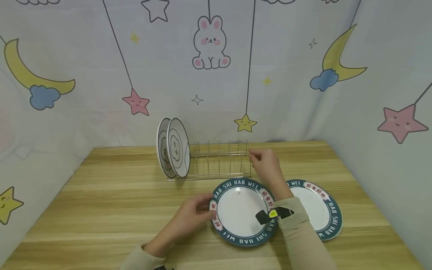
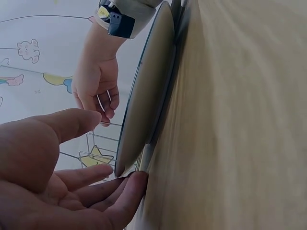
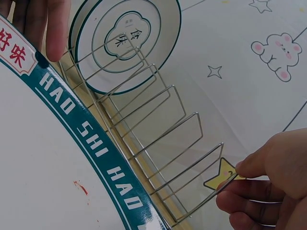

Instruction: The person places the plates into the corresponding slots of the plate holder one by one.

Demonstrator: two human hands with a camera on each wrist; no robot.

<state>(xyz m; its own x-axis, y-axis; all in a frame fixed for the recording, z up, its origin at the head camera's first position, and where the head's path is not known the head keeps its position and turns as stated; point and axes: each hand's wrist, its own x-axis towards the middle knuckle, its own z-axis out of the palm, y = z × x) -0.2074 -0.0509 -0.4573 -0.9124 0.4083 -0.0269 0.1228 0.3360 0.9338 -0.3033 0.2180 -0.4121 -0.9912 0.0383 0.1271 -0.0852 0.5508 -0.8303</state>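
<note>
A silver wire dish rack [image 1: 219, 175] stands near the back of the table. My right hand [image 1: 268, 165] pinches the end wire at its right side between thumb and fingers. Two white plates with thin dark rims, a front plate [image 1: 182, 153] and one behind it [image 1: 162, 150], stand upright in the left slots. In front of the rack lies a plate with a wide green lettered rim [image 1: 244, 242]. My left hand [image 1: 194, 213] is at its left edge; in the left wrist view, the fingertips [image 2: 139, 179] are right at the rim, thumb held apart.
A second green-rimmed plate [image 1: 334, 217] lies to the right, partly hidden behind my right forearm. The wooden table [image 1: 111, 202] meets a cloth backdrop [image 1: 287, 101] printed with stars, moons and a rabbit, at the back and sides.
</note>
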